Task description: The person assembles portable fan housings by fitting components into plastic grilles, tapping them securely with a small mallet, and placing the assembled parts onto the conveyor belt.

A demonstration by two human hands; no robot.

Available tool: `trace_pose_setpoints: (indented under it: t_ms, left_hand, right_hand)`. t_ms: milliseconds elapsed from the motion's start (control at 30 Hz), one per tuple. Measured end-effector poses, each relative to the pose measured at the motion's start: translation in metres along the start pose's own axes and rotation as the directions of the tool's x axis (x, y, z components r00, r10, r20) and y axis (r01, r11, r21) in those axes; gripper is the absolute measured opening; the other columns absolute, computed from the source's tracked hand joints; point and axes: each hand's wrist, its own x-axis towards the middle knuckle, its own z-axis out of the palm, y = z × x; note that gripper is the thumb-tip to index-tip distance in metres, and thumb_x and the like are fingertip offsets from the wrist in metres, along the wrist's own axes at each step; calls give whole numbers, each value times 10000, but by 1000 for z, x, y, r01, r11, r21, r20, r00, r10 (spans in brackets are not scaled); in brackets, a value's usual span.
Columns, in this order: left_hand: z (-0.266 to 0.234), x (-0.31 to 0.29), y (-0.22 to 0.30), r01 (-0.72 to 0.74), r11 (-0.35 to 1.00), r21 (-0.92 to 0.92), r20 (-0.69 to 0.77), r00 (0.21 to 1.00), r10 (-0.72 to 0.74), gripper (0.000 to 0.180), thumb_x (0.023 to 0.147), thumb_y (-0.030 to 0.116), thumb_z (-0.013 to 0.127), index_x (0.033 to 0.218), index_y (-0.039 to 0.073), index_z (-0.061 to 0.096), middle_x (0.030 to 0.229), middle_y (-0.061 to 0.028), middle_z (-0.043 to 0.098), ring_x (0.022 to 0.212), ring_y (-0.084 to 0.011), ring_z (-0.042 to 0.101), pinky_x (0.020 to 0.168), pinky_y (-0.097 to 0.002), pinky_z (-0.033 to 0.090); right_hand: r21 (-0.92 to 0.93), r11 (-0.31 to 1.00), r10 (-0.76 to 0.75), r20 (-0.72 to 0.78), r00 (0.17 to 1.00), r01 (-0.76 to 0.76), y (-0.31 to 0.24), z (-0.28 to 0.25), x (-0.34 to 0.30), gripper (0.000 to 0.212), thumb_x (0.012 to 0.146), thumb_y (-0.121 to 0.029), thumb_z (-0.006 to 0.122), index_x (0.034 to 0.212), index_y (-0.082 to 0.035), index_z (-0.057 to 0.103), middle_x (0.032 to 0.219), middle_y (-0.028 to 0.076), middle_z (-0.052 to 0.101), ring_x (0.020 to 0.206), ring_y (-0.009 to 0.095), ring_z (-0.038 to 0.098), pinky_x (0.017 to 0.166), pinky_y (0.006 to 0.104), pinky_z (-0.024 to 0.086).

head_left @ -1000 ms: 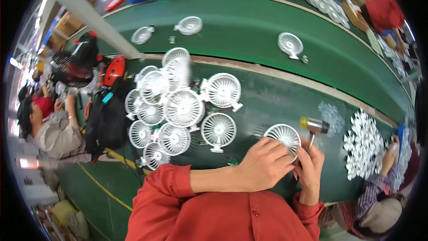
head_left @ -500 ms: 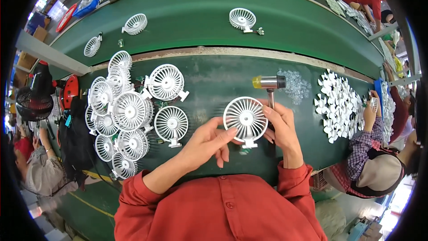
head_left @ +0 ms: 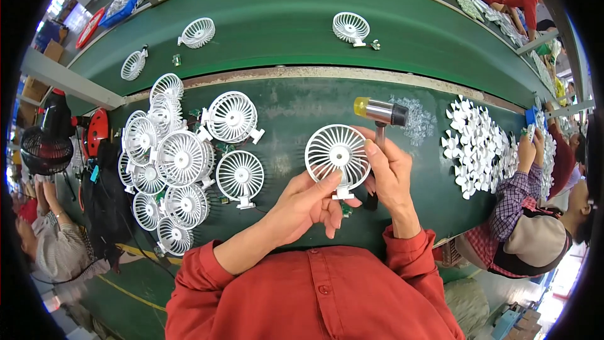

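Note:
In front of my chest I hold a round white fan housing (head_left: pixel 340 156) with curved ribs and a short stem at its bottom. My left hand (head_left: pixel 305 209) grips its lower left edge, thumb on the ribs. At its right rim my right hand (head_left: pixel 395 179) pinches it, and the same hand keeps a two-ended hammer (head_left: pixel 379 111) against the palm. The hammer head, yellow at one end and black at the other, stands above that hand; fingers partly hide the handle. Below the housing hangs a small green circuit board (head_left: pixel 346 209), partly covered.
Piled fan housings (head_left: pixel 182 158) lie on the left. Small clear plastic parts (head_left: pixel 416 123) sit behind the hammer, and white fan blades (head_left: pixel 478 148) are heaped to the right. A green conveyor belt (head_left: pixel 270 31) carries more housings. A co-worker (head_left: pixel 535 233) sits at the right.
The housing has shifted slightly left and away from me. My left hand has slid right, lower along its rim. The hammer head has tilted a little. Housings on the belt have moved right.

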Motion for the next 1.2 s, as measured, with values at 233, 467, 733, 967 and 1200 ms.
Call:
trace_pose_setpoints:
  t_ms: [233,467,733,967,1200]
  left_hand:
    - [9,4,-5,-64,993,-102,-84,995,55,327,1024,254,511,1231,1,491,991,-182,668,622,-149,647,501,-294,560]
    - [-1,4,-6,-200,976,-82,-170,968,184,294,989,194,576,1203,3,517,967,-175,677,610,-158,645,462,-309,559]
    - [-7,7,-6,-258,966,-23,-238,940,245,349,983,183,584,1233,0,423,981,-155,617,595,-200,637,453,-328,556]
    - [-4,8,-9,-370,907,200,-266,870,414,392,983,180,586,1197,8,306,1002,-194,599,583,-214,636,458,-325,555]
    - [-9,4,-7,-324,903,281,-247,885,395,408,993,214,569,1208,14,286,942,-201,616,534,-202,623,428,-309,535]
  right_hand:
    - [-173,981,-100,-44,994,91,7,1,3,306,968,-151,587,1236,-8,629,670,-29,556,605,27,434,520,223,371]
    - [-210,978,17,45,999,-8,-3,10,-19,288,967,-166,594,1196,8,597,657,18,528,632,60,450,550,260,413]
    - [-84,993,85,80,993,-78,10,13,-39,248,901,-85,695,1114,30,640,789,23,662,681,32,539,579,221,439]
    - [-394,919,22,140,990,35,-10,8,-39,269,865,-28,708,1113,45,636,875,84,723,770,70,649,672,239,522]
    - [-375,927,61,168,984,7,-11,3,-36,238,900,-55,660,1125,14,623,923,156,726,818,228,722,701,327,537]
